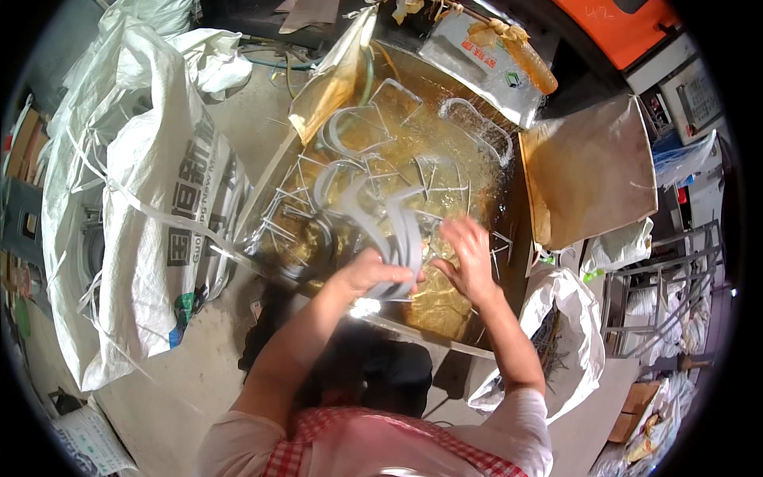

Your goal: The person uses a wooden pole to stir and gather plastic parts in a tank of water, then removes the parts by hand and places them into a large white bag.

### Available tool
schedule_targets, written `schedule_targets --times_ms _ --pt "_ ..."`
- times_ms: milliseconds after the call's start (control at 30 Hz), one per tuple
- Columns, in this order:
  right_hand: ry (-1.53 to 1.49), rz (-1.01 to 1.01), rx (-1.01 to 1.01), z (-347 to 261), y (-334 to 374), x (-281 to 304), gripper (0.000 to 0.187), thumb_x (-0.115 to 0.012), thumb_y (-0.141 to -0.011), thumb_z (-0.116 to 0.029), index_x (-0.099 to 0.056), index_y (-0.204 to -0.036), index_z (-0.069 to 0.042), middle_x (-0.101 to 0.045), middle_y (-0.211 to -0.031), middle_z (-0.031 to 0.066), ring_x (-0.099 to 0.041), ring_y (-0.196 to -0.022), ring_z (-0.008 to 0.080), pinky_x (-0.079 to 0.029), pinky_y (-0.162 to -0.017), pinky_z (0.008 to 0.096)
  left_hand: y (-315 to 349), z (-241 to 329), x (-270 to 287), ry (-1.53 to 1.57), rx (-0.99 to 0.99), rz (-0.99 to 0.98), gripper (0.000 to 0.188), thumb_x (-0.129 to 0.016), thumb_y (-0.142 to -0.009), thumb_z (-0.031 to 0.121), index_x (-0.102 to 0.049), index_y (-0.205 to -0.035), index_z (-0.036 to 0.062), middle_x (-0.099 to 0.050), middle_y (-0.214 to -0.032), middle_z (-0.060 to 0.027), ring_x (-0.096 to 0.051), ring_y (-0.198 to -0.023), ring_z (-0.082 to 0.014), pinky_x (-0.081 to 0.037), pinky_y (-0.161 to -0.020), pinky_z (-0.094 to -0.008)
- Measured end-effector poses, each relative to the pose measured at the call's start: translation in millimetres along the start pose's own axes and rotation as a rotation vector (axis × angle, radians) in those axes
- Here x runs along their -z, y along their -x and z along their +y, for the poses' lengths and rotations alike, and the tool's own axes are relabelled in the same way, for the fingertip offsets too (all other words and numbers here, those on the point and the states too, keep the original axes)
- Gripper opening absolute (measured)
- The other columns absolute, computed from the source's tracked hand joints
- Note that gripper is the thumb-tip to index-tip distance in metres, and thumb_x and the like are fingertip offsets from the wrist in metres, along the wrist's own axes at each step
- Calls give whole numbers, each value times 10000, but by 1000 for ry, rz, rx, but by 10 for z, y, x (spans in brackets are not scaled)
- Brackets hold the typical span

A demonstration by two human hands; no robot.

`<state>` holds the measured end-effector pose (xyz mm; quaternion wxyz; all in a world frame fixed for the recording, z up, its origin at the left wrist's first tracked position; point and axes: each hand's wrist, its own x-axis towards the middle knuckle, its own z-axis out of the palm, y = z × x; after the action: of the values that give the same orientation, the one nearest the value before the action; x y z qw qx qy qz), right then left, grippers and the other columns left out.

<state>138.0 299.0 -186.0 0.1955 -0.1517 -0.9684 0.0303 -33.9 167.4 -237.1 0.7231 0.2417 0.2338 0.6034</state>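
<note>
Head view: a bundle of curved grey plastic strips [397, 230] is gripped in the left hand [369, 270] above a cluttered worktable [469, 179], seemingly mid-gathering. The right hand [469, 258], open, is spread beside it. A steady grip seems needed next; loose frames [350, 131] and white sacks [143, 199] crowd around.

Big white woven sack [135, 199] left; smaller open sack [576, 334] right; orange bin [628, 24] top.

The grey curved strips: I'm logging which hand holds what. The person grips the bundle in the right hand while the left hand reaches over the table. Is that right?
Not quite. In the head view the left hand holds the grey curved strips, and the right hand reaches open over the table.
</note>
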Motion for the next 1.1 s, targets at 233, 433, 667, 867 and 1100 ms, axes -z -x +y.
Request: schedule_targets --times_ms 233,433,667,867,1100 --pt "-512 -400 -144 -29 -674 -294 581 -596 -744 -159 -420 -1298 -145 -477 -1270 141 -479 -1132 311 -373 -953 377 101 182 -195 145 218 -297 828 -707 -598 -6 -306 -1322 13 -587 -1062 -191 -596 -965 -285 -459 -875 -392" --pt "-516 -264 -89 127 -601 -648 492 -663 -711 -89 -531 -1185 -117 -525 -1158 165 -517 -1064 301 -416 -902 356 64 86 -115 4 187 -297 836 -723 -623 24 -273 -1327 6 -510 -1191 -186 -556 -1038 -279 -466 -877 -393" --pt "-670 -407 -114 71 -588 -600 437 -619 -726 -90 -530 -1154 -89 -490 -1202 145 -568 -984 316 -429 -884 356 140 180 -271 -12 214 -336 887 -686 -635 18 -191 -1370 34 -539 -1140 -189 -576 -992 -272 -466 -865 -376" --pt "-613 -167 6 215 -469 -701 278 -600 -718 -96 -552 -990 -59 -536 -1042 138 -502 -1027 327 -393 -908 380 65 107 -170 -11 197 -412 765 -686 -604 34 -346 -1289 8 -572 -1079 -191 -586 -967 -280 -486 -828 -395" --pt "-368 126 -7 381 -426 -564 349 -642 -636 -70 -594 -981 -62 -590 -948 150 -529 -966 311 -425 -851 371 55 206 -110 -95 -61 -133 612 -691 -631 45 -452 -1186 -53 -605 -1022 -128 -591 -942 -198 -436 -861 -278"
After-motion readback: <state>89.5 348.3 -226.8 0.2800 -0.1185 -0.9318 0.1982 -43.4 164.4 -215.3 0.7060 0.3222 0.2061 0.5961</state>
